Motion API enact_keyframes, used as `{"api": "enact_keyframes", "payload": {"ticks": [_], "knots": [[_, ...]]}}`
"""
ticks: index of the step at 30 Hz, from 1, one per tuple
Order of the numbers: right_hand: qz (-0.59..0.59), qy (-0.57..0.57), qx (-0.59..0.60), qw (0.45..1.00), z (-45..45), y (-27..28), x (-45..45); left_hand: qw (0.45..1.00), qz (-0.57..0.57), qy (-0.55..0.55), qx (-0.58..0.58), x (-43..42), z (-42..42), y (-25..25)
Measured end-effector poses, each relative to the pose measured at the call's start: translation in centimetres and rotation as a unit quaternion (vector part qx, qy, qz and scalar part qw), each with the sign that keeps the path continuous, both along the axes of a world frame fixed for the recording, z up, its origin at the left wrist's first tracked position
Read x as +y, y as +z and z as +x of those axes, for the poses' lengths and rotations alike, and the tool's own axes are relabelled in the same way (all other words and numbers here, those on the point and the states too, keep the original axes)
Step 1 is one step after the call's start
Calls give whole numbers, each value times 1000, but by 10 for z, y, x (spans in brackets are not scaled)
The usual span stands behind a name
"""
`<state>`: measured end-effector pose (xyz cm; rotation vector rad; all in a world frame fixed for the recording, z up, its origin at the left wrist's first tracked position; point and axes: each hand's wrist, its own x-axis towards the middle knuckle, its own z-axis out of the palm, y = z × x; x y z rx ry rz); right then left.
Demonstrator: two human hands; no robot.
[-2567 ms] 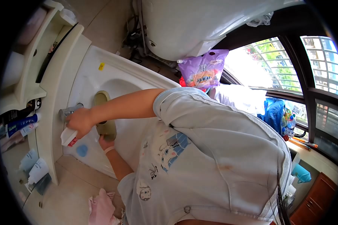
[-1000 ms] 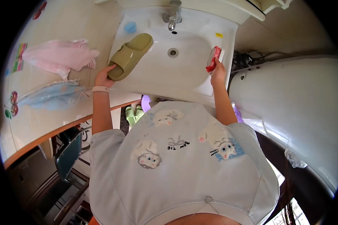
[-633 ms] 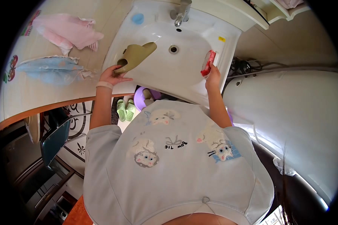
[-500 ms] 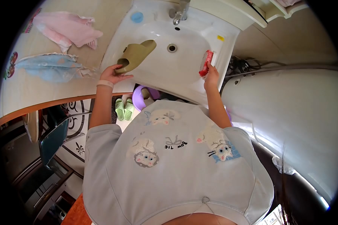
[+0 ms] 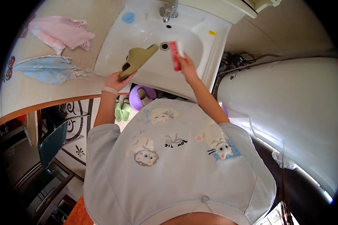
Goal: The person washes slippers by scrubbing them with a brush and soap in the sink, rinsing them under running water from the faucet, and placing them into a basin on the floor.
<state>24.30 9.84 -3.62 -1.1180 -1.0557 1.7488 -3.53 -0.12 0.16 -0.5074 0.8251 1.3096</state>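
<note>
My left hand [image 5: 118,81] is closed on the heel end of an olive green slipper [image 5: 139,60], which tilts over the left side of the white sink [image 5: 150,77]. In my right hand [image 5: 187,68] is a brush with red bristles and a white back [image 5: 174,56]; its bristles face the slipper, with a gap between them. The brush is slightly blurred. Behind them are the drain [image 5: 164,46] and a chrome faucet [image 5: 170,11].
A blue round item [image 5: 128,17] lies on the sink's back left corner. Pink cloth [image 5: 62,32] and blue cloth [image 5: 45,68] rest on the left counter. Below are green slippers [image 5: 122,110] and a purple basin [image 5: 136,98]. A large white appliance [image 5: 281,97] stands right.
My right hand has brought the brush left from the sink's right side, nearer the slipper. The slipper has been tipped more onto its edge in my left hand.
</note>
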Motion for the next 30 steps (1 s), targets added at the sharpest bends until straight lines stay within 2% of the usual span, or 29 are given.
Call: {"api": "enact_keyframes", "payload": {"ticks": [1, 2, 3, 4, 5, 6, 8, 9, 10, 11, 12, 13, 14, 15, 16, 17, 18, 19, 20, 22, 25, 26, 27, 28, 30], "knots": [[35, 56, 20, 998, -19, 19, -5, 1000, -17, 3, -10, -4, 0, -8], [106, 127, 13, 986, -39, 6, -1, 1000, -19, 8, -9, -9, 3, -14], [231, 198, -92, 948, -53, 15, -1, 1000, -4, 5, -25, -15, 6, -19], [228, 205, -89, 948, -63, 19, -9, 999, 12, 4, -41, -20, 10, -20], [311, 208, -215, 902, -72, 23, -19, 1000, 10, -10, -11, -24, 16, -21], [390, 206, -335, 833, -76, 25, -23, 1000, 11, -1, -12, -26, 15, -24], [369, 228, -363, 825, -76, 21, -20, 994, -14, -61, 91, -32, 15, -36], [343, 226, -348, 843, -72, 18, -18, 995, -14, -52, 87, -35, 21, -35], [315, 223, -334, 860, -70, 14, -16, 947, 3, -54, 316, -36, 32, -30], [317, 230, -334, 857, -71, 9, -17, 848, 16, -55, 527, -36, 45, -24], [301, 222, -320, 871, -71, 4, -18, 701, 26, -56, 710, -35, 56, -19], [284, 212, -306, 884, -70, 3, -20, 743, 85, -141, 648, -34, 63, -15], [284, 217, -307, 882, -70, 2, -22, 746, 82, -139, 646, -32, 68, -11], [294, 206, -308, 881, -71, 4, -26, 562, 70, -220, 794, -31, 72, -6], [305, 197, -309, 879, -70, 7, -32, 343, 53, -289, 892, -30, 78, -4], [303, 200, -309, 879, -67, 10, -43, 309, -3, -261, 914, -24, 85, -4], [365, 239, -306, 846, -65, 17, -56, 310, -4, -262, 914, -27, 83, -9], [427, 277, -302, 806, -64, 21, -61, 324, -15, -315, 892, -31, 78, -19], [451, 268, -306, 794, -61, 18, -59, 337, -26, -366, 867, -36, 74, -29], [450, 247, -356, 780, -60, 2, -41, 352, 46, -305, 884, -47, 69, -31], [416, 203, -350, 814, -70, 8, -34, 342, 93, -260, 898, -40, 64, -23], [403, 187, -330, 833, -79, 21, -28, 457, 106, -196, 861, -31, 63, -23], [427, 203, -314, 823, -82, 36, -33, 564, 119, -131, 806, -27, 62, -21], [427, 203, -315, 823, -83, 41, -30, 564, 119, -132, 806, -28, 61, -18], [480, 238, -319, 782, -83, 46, -22, 633, 104, -125, 757, -30, 61, -12]]}}
